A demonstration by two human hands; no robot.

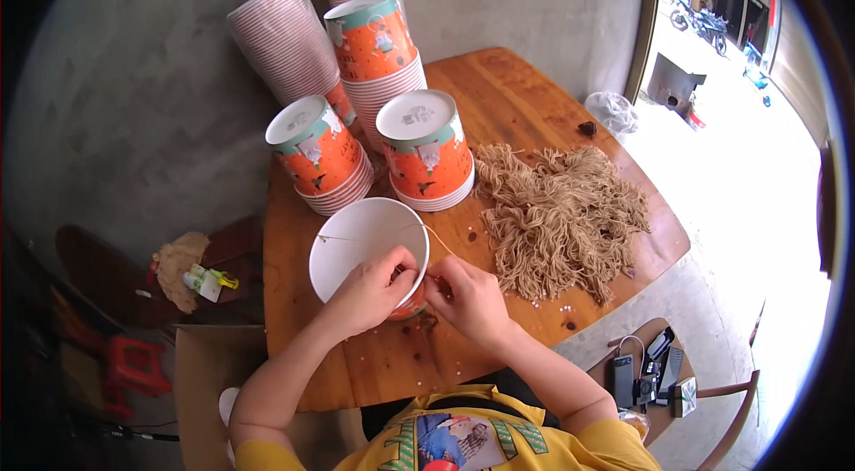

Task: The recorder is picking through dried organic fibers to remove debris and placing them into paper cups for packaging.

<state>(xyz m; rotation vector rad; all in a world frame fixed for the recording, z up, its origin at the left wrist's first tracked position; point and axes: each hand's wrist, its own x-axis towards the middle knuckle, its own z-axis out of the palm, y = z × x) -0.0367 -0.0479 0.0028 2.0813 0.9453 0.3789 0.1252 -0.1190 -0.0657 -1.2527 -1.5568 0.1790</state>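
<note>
A paper bucket [353, 246], white inside and orange outside, stands tilted on the table in front of me. A thin tan cord [438, 237] runs from its left inner wall across the opening and loops out past the right rim. My left hand [374, 290] reaches over the near rim, its fingers curled together against the inside right wall; what they pinch is hidden. Just outside that rim, my right hand [468, 296] has its fingertips pressed together on the cord. To the right lies a big heap of tan cords [563, 217].
Upside-down stacks of orange buckets [424, 150] [319, 150] stand behind, with wrapped bucket stacks [283, 39] against the wall. White bits dot the wooden table [499, 88]. A chair [655, 342] holding phones and small devices is at right; a cardboard box [209, 355] is at lower left.
</note>
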